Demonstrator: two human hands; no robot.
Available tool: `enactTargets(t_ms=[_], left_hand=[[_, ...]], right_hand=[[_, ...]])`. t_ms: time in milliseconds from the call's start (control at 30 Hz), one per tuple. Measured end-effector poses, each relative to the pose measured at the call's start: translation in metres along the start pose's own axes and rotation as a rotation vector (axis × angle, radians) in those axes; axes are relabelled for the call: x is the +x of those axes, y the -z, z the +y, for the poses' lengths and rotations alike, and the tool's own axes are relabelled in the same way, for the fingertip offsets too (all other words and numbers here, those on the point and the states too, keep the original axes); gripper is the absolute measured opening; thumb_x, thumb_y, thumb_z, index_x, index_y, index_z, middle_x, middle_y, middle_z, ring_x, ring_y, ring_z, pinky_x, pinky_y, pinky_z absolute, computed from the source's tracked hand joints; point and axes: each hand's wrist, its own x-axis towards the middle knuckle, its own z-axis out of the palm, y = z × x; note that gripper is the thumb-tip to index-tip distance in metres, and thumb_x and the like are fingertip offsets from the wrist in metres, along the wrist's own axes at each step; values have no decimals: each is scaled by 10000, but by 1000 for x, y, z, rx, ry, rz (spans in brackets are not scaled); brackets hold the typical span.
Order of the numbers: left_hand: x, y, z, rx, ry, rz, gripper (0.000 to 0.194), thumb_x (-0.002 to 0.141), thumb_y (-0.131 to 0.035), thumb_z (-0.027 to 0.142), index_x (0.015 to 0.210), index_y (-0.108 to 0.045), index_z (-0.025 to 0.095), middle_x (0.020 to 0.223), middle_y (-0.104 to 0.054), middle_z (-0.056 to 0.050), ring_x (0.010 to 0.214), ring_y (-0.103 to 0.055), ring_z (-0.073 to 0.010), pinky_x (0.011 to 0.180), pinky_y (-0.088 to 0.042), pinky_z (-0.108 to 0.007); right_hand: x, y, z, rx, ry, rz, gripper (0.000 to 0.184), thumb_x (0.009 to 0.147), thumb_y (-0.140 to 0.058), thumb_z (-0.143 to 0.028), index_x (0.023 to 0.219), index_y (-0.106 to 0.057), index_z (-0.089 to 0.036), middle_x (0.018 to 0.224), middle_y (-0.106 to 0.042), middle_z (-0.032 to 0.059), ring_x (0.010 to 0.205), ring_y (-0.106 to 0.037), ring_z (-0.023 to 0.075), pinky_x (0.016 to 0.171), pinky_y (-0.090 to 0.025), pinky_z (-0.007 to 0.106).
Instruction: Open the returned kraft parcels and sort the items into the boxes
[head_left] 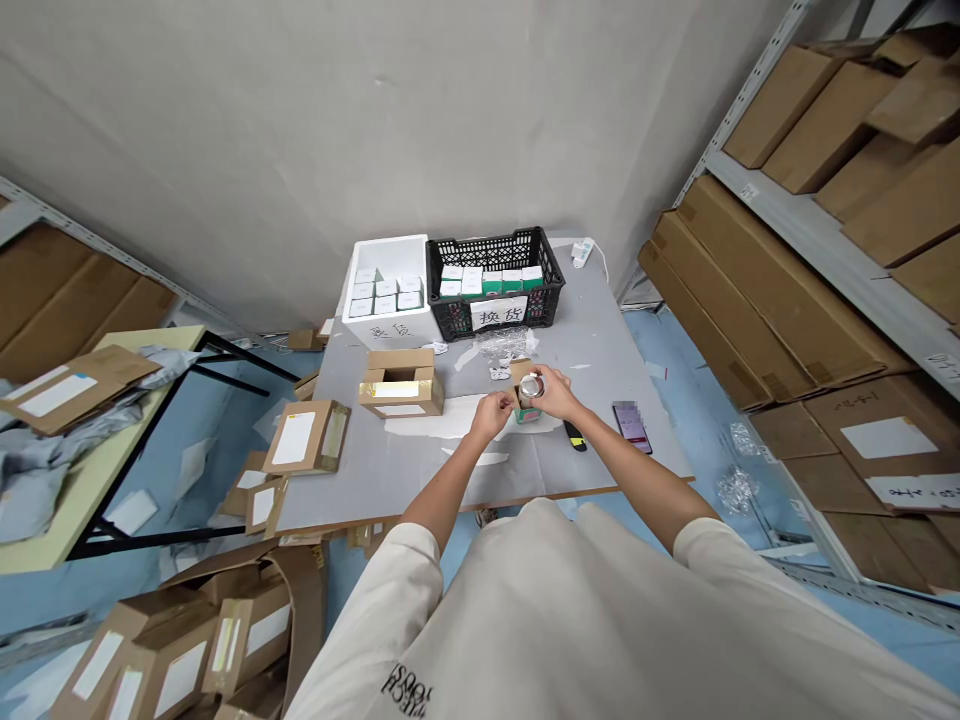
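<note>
My right hand is closed around a shiny silver can-like container, held over a small green-and-white carton. The carton's brown flap stands up at its back. I cannot tell how far the container sits inside the carton. At the carton's left side, my left hand has its fingers pinched against the edge. To the right of the carton lies a black and yellow-green box cutter, partly behind my right forearm.
Behind my hands stand a black crate and a white foam box, both holding small cartons. An opened cardboard box is on the left of the table, another box at its edge. A phone lies right. Shelves flank the table.
</note>
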Motion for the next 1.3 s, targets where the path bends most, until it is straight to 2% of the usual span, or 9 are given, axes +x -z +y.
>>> enactTargets(t_ms=[100,267,600,733,867,1000,1067,1167,1300], left_hand=[[0,0,-2,-12,-2,-6,180,860,-674,118,984,-776,201,1006,-787,-65,929,-748,-216,934,-581,-346],[-2,0,-3,-23,2,-2,191,858,-671,114,983,-779,210,1025,-788,-67,942,-751,-218,937,-587,-356],[-4,2,-1,-21,-22,-17,179,855,-675,125,985,-771,202,1016,-793,-58,941,-755,-212,946,-581,-354],[-5,3,1,-36,-6,-27,167,853,-669,127,972,-755,206,1035,-788,-63,943,-750,-213,940,-581,-357],[-8,3,1,-73,-11,-31,168,860,-644,128,990,-710,212,1019,-766,-62,939,-739,-202,929,-574,-345],[-10,2,-2,-155,-14,-11,307,890,-627,170,1188,-596,235,1013,-733,-29,882,-719,-166,862,-567,-309],[-10,1,-4,-160,-2,16,287,923,-595,197,1205,-567,243,1026,-726,-27,890,-708,-164,850,-556,-307],[-6,-1,-7,-108,32,59,160,954,-561,225,1108,-603,235,1050,-729,-47,919,-697,-180,865,-542,-327],[5,-8,-4,-92,102,70,160,941,-609,268,1084,-650,208,1046,-739,-69,890,-697,-195,886,-539,-349]], right_hand=[[-4,-12,8,-71,-16,-41,634,654,-761,-307,1259,-579,-256,1236,-673,96,1259,-529,352,1053,-344,497],[-7,-14,11,-161,72,-38,593,681,-777,-344,1235,-598,-229,1209,-691,112,1237,-543,345,1078,-279,495],[-20,-22,15,-255,71,-39,545,751,-798,-420,1222,-602,-229,1115,-694,114,1136,-580,333,1077,-287,499],[-24,-24,20,-247,59,-48,503,771,-795,-430,1209,-644,-234,1186,-652,123,1177,-560,336,1089,-321,510],[-27,-25,24,-117,60,-36,510,789,-768,-402,1267,-660,-259,1334,-580,124,1258,-534,338,1083,-398,498],[-28,-23,33,197,-27,125,496,890,-609,-409,1360,-599,-248,1431,-530,130,1240,-579,281,1049,-482,444],[-26,-22,41,330,-152,195,447,901,-547,-401,1310,-610,-231,1374,-582,133,1106,-640,253,995,-524,433],[-22,-20,53,436,-301,235,409,836,-581,-396,1198,-637,-216,1204,-678,117,928,-664,227,939,-555,435],[-16,-24,62,498,-324,221,423,751,-665,-401,1133,-653,-218,1079,-713,79,828,-659,200,909,-571,427]])
